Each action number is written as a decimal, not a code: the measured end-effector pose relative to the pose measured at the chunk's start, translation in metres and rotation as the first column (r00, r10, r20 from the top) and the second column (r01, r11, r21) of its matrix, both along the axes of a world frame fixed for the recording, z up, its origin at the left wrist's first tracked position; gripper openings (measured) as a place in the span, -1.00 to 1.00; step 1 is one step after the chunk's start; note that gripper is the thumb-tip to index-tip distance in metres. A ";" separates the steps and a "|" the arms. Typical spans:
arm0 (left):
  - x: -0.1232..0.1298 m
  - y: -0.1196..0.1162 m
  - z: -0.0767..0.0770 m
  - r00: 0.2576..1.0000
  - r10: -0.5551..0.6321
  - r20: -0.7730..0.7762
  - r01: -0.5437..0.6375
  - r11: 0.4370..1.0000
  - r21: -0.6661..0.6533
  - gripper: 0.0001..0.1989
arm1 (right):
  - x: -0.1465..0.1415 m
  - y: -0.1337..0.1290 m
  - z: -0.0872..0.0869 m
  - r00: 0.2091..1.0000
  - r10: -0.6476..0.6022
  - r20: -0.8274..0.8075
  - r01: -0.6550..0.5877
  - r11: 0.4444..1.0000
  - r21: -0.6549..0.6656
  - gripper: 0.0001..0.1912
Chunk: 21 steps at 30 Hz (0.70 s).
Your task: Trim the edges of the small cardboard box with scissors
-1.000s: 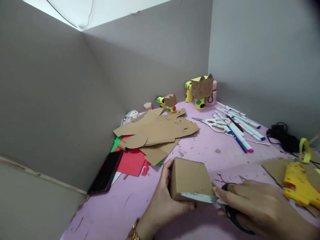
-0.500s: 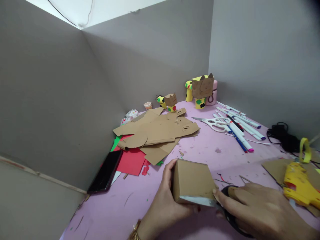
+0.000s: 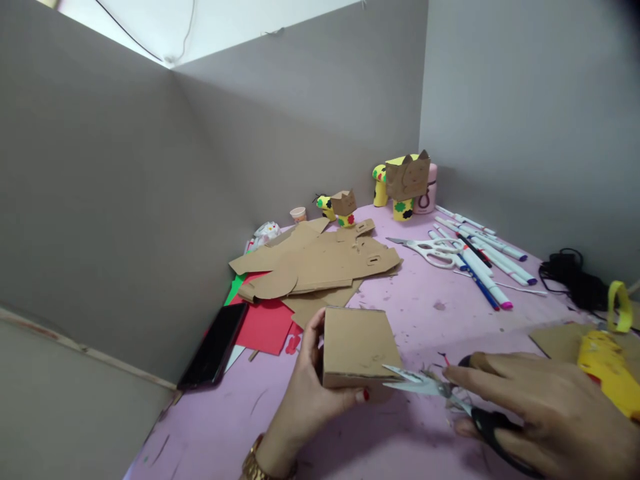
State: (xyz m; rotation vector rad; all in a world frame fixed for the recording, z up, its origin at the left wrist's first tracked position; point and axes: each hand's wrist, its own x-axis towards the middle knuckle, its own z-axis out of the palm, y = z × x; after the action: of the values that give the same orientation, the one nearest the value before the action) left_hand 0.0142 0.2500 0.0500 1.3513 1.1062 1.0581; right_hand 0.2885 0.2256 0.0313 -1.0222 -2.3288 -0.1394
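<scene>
A small cardboard box point(image 3: 357, 340) is gripped by my left hand point(image 3: 313, 393), with the thumb along its near side and the fingers round its left side. My right hand point(image 3: 540, 407) holds black-handled scissors point(image 3: 453, 390), its fingers in the handle loops. The scissor blades are slightly parted and point left at the box's near right corner. Whether the blades touch the cardboard I cannot tell.
Flat cardboard pieces point(image 3: 320, 260) and red paper point(image 3: 265, 327) lie beyond the box, beside a black phone point(image 3: 215, 347). White scissors point(image 3: 433, 250) and several markers point(image 3: 493, 250) are back right. A yellow glue gun point(image 3: 607, 367) lies far right. Cardboard cat figures point(image 3: 407, 180) stand at the back.
The box has moved left in my left hand and tilted, so its near side shows. My right hand has drawn the scissors away to the right, and their blades are now visible and parted.
</scene>
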 end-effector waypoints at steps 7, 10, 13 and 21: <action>0.001 0.000 -0.008 1.000 -0.010 -0.004 0.010 1.000 -0.004 0.03 | -0.005 -0.001 0.000 1.000 0.024 0.001 -0.024 0.997 0.069 -0.79; 0.000 0.001 -0.010 0.999 -0.026 0.032 0.026 0.999 0.020 0.04 | -0.006 0.000 0.004 0.999 0.051 -0.016 -0.049 0.995 0.084 -0.78; -0.001 0.000 -0.009 0.998 -0.058 0.028 0.058 0.998 0.024 0.04 | -0.007 0.000 0.009 0.996 0.086 0.003 -0.086 0.990 0.110 -0.77; 0.007 -0.005 -0.003 0.993 -0.106 0.044 0.107 0.994 -0.010 0.02 | -0.011 -0.002 0.007 0.997 0.082 -0.001 -0.082 0.995 0.065 -0.78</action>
State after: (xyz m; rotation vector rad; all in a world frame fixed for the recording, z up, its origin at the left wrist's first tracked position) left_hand 0.0211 0.2454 0.0469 1.3567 0.9962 0.9966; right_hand 0.2774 0.2235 0.0386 -0.8927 -2.3431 -0.1788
